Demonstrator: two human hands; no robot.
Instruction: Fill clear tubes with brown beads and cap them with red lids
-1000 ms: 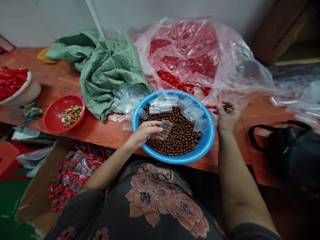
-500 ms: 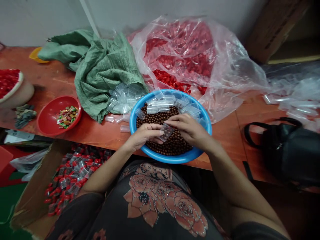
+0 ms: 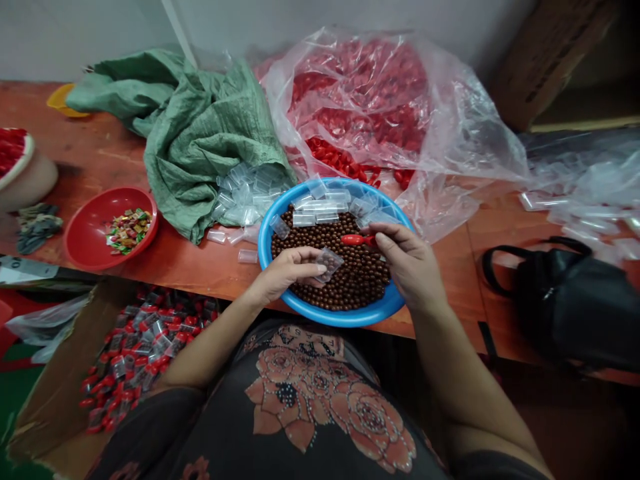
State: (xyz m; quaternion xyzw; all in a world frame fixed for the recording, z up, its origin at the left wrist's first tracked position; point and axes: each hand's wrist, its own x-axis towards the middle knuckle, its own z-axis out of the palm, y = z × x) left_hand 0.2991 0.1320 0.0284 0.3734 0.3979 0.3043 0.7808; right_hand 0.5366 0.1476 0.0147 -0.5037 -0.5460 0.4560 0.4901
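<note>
Two Light Pinches

My left hand (image 3: 286, 273) pinched a clear case (image 3: 331, 264) over the brown balls (image 3: 345, 292) in the blue basin (image 3: 330, 319); slackness could have dropped it. A red piece (image 3: 353, 240), nipped by my right hand (image 3: 413, 268), might have slipped if tilted.

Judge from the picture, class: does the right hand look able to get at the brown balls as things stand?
Probably yes: many brown balls lie uncovered close to the right hand, though the red piece it holds might hamper a grab.
</note>
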